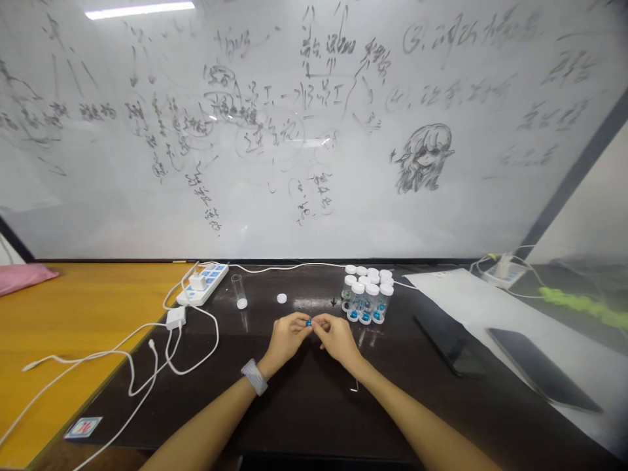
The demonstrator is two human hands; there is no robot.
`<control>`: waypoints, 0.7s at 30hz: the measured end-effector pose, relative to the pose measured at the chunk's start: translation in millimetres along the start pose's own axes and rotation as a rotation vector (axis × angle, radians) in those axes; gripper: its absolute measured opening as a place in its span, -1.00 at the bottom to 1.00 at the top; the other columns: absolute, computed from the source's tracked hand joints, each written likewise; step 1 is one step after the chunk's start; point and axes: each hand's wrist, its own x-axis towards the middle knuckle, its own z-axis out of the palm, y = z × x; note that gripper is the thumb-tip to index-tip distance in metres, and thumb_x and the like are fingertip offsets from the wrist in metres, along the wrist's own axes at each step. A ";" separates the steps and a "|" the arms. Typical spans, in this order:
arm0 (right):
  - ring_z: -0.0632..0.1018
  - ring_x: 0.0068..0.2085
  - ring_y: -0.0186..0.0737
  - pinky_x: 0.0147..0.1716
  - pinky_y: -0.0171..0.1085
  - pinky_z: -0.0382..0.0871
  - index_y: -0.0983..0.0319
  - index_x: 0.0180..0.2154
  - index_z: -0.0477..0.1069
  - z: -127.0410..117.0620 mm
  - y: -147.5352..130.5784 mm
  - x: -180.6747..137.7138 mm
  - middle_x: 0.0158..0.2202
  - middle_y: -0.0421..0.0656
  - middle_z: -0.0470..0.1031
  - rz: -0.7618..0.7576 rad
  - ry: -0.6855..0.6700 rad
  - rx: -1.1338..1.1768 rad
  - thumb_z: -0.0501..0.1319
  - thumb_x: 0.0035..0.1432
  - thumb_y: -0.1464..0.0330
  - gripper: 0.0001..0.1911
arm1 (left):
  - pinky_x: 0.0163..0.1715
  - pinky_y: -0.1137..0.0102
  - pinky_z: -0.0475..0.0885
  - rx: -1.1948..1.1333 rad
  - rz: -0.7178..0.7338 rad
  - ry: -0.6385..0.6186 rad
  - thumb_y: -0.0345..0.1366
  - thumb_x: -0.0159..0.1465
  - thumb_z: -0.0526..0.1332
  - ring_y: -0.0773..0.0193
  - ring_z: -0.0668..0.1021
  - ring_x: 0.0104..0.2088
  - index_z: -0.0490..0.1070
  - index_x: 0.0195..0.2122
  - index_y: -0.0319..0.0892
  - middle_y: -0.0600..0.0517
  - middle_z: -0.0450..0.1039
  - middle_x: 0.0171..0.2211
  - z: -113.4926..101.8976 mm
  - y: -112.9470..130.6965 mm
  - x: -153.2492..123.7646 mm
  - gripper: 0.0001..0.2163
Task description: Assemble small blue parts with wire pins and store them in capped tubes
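My left hand [288, 338] and my right hand [337, 337] meet fingertip to fingertip above the dark table. Between them they pinch a small shiny blue piece [309, 322], whose exact kind is too small to make out. Behind my left hand lies a white round cap [281, 298]. Farther left stands a clear tube [238, 289] with a white base, with nothing visible inside. To the right of my right hand, clear tubes [371, 302] with white caps stand in a cluster, several holding blue pieces. A small bent metal piece [354, 386] lies by my right forearm.
A white power strip [203, 285] and tangled white cables [196, 373] occupy the left side. On the right are a black tablet-like device [449, 343], a dark phone-like device [542, 367] and white paper [451, 294]. A written-on whiteboard [275, 229] rises behind the table.
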 end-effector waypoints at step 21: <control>0.51 -0.44 -0.21 -0.42 -0.31 0.38 0.21 -0.33 0.52 -7.3 0.6 2.1 -0.44 -0.14 0.51 -0.254 0.065 -0.195 0.10 0.30 0.31 -0.74 | -0.32 0.33 0.60 -0.076 -0.010 0.003 -0.18 0.11 0.39 0.14 0.67 -0.35 0.54 -0.22 -0.19 -0.05 0.63 -0.40 2.1 3.8 -0.7 -0.74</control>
